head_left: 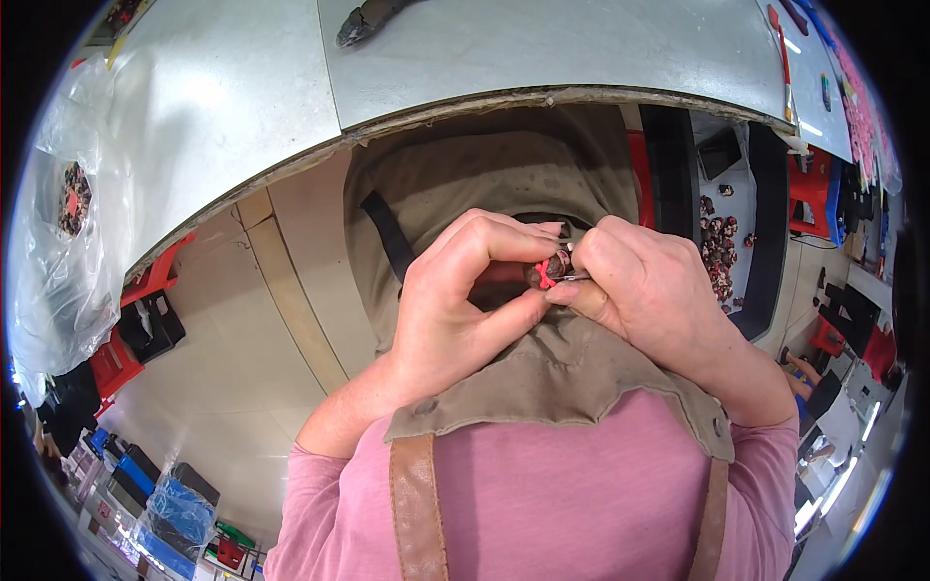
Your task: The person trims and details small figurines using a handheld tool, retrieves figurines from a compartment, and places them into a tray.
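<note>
Close in front of my apron (484,165), a small dark brown figurine (557,263) with bright red parts sits between my hands. My left hand (448,281) pinches it from the left with thumb and fingertips. From the right, my right hand (651,283) is closed, its thumb and fingers meeting at the figurine's side. A short, thin metallic tip (573,278) shows at those right fingertips and points at the red part. The rest of that tool is hidden inside the hand, so its kind cannot be made out.
Beyond my lap runs the edge of a grey-white worktable (581,58) with a dark, worn object (366,21) on it. At the right, a black-walled tray (768,228) holds many small brown-red pieces (719,254). A clear plastic bag (63,290) hangs at the left; red stools (817,194) stand around.
</note>
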{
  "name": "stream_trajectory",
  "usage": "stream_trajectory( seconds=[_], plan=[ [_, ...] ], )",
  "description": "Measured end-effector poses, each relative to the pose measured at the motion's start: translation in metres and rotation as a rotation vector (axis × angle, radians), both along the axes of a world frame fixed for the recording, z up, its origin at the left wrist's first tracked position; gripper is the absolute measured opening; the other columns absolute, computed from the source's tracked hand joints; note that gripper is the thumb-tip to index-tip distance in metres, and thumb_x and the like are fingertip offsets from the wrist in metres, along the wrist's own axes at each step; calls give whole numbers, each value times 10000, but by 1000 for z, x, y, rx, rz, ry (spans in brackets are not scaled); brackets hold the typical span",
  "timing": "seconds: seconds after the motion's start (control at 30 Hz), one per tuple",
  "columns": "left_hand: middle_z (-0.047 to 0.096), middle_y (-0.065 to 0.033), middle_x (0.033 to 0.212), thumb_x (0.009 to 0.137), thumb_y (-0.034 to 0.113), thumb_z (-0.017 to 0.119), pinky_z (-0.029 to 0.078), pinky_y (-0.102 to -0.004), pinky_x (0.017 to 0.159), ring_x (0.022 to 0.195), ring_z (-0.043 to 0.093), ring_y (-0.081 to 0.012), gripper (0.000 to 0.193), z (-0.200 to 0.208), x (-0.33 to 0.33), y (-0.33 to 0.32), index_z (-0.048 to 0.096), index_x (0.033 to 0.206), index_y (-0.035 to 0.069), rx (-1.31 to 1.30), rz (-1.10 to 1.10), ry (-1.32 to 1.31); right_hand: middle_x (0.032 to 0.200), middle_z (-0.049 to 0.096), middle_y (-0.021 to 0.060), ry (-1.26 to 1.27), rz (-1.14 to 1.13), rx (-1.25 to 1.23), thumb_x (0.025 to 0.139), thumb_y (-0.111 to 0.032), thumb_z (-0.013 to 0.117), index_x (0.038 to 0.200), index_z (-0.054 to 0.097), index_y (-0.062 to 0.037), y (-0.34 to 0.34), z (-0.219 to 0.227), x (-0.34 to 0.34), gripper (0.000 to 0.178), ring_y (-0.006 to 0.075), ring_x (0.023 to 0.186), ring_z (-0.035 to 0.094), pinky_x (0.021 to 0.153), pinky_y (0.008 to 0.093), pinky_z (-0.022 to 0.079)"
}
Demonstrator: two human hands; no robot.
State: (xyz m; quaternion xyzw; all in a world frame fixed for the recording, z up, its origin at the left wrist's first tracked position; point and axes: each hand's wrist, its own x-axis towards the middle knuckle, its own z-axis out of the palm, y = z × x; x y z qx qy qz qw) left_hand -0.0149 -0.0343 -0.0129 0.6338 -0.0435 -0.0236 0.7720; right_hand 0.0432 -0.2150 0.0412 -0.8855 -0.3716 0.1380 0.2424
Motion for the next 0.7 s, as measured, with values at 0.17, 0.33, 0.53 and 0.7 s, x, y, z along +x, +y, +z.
stream_trajectory(
  seconds=[0.17, 0.33, 0.53, 0.7],
  plan=[
    [600, -120, 1047, 746, -110, 674, 596, -312, 847, 1097, 627, -242, 299, 1, -1, 0, 596, 1015, -4, 11, 7, 17, 703, 490, 72, -10, 40, -36, 812, -328, 714, 814, 518, -64, -1, 4, 0, 329, 253, 583, 543, 502, 366, 440],
    [553, -129, 1094, 786, -114, 696, 554, -330, 924, 1194, 568, -294, 311, 4, -1, 5, 526, 1030, -20, 45, -83, 27, 702, 491, 72, -19, 16, 10, 815, -325, 714, 814, 518, -65, -1, 0, -1, 325, 252, 581, 544, 501, 364, 440],
    [599, -119, 1039, 748, -111, 671, 596, -316, 851, 1107, 622, -246, 302, 0, -2, 0, 594, 1022, -8, -4, -1, 7, 699, 485, 75, -17, 0, 1, 819, -326, 707, 807, 513, -65, 1, 1, -1, 326, 258, 587, 542, 504, 366, 440],
    [598, -123, 1044, 746, -109, 673, 596, -316, 851, 1103, 624, -245, 307, 0, -1, 1, 592, 1025, -7, -6, -2, 18, 693, 473, 73, -15, 24, -21, 819, -322, 708, 802, 511, -65, 0, 2, 0, 324, 256, 581, 534, 501, 364, 438]
  ],
)
